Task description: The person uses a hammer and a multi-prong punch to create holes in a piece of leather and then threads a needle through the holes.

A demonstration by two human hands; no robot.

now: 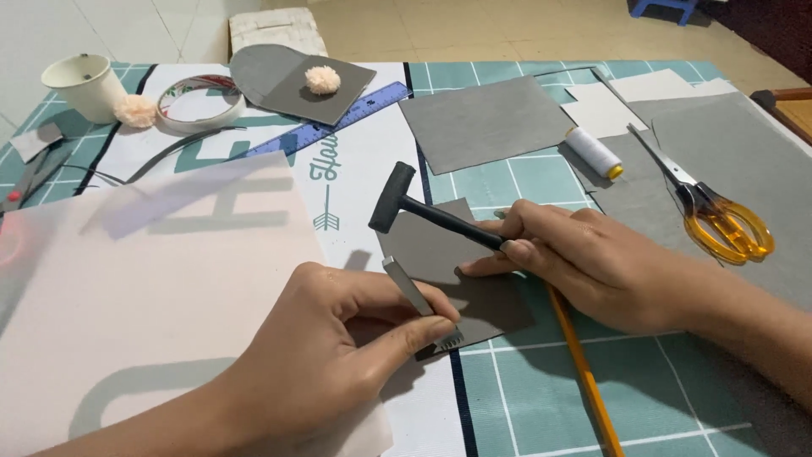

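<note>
Left hand: left hand (pixel 338 355) pinching a pronged silver metal chisel (pixel 420 305), teeth on the dark grey leather piece (pixel 461 271)
Right hand: right hand (pixel 575 258) wrapped round a small black hammer (pixel 423 210), fingertips pressing the leather
Leather: flat on the teal gridded cutting mat (pixel 677 389)

A home craft workspace: a tabletop (pixel 592 398) covered by a teal gridded cutting mat (pixel 524 190), with grey felt sheets (pixel 486 118) at 12 o'clock, orange-handled scissors (pixel 715 216) and a thread spool (pixel 594 152) at 2 o'clock, a tape roll (pixel 200 100) at 11 o'clock, tiled floor (pixel 474 30) beyond.
</note>
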